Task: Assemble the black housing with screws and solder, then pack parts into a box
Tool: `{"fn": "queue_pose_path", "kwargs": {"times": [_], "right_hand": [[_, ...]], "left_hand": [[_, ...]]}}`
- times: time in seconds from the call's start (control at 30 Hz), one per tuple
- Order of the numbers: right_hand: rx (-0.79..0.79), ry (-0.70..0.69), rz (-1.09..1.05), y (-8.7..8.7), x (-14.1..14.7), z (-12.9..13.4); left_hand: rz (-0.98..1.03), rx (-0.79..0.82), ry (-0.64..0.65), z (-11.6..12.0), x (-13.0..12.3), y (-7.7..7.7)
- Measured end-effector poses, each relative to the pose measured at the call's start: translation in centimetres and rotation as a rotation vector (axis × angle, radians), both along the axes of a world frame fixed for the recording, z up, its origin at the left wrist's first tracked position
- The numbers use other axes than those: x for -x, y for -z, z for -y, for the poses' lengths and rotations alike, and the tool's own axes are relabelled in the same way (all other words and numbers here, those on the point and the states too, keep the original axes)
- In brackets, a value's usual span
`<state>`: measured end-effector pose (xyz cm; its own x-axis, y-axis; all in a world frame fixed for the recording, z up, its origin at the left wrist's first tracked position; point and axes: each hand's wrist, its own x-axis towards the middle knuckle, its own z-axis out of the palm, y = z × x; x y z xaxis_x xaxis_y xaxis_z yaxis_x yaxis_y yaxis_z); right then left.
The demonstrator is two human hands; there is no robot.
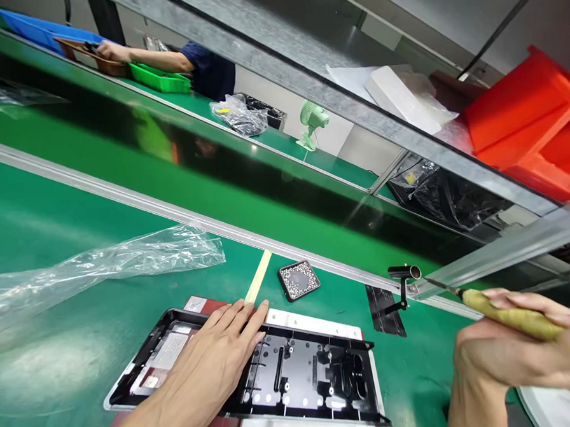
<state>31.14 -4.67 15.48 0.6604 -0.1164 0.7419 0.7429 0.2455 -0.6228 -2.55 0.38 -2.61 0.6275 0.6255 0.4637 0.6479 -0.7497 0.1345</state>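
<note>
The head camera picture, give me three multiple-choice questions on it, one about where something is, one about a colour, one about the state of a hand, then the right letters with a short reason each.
1. Where is the small tray of screws?
A. on the green mat beyond the black panel
B. inside the red bin
C. in the left hand

2. What colour is the handle of the screwdriver?
A. blue
B. yellowish
C. red

3. What is the left hand doing?
A. gripping a plastic bag
B. lying flat on the black panel
C. raised in the air

Answers: 1 A, the tray sits on the mat just past the panel's far edge. 2 B, the handle held in the right hand is yellowish. 3 B, its palm and fingers are spread flat on the panel.
</note>
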Motion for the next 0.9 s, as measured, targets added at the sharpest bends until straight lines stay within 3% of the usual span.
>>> {"fn": "queue_pose_path", "kwargs": {"times": [0.03,0.1,0.2,0.47,0.6,0.73,0.9], "right_hand": [[-0.099,0.037,0.093,-0.1,-0.6,-0.3],[-0.165,-0.019,0.185,0.2,-1.9,-0.7],[-0.066,-0.134,0.146,1.2,-3.7,-1.5],[0.245,-0.11,0.091,4.9,-6.2,-3.2],[0.477,-0.082,-0.015,5.8,-6.3,-0.7],[0.732,-0.128,-0.18,7.5,-5.3,3.8],[1.197,-0.253,-0.206,9.4,1.1,8.9]], "left_hand": [[-0.005,0.002,-0.001,0.0,0.1,0.0],[-0.019,0.016,-0.004,0.0,0.2,0.1],[-0.033,0.034,0.0,0.0,0.3,0.3],[-0.054,0.025,0.035,-0.2,0.5,-0.2],[-0.072,0.068,0.028,-0.2,0.5,-0.6],[-0.088,0.097,0.024,-0.2,0.4,-0.8],[-0.092,0.123,0.024,-0.2,0.3,-1.0]]}}
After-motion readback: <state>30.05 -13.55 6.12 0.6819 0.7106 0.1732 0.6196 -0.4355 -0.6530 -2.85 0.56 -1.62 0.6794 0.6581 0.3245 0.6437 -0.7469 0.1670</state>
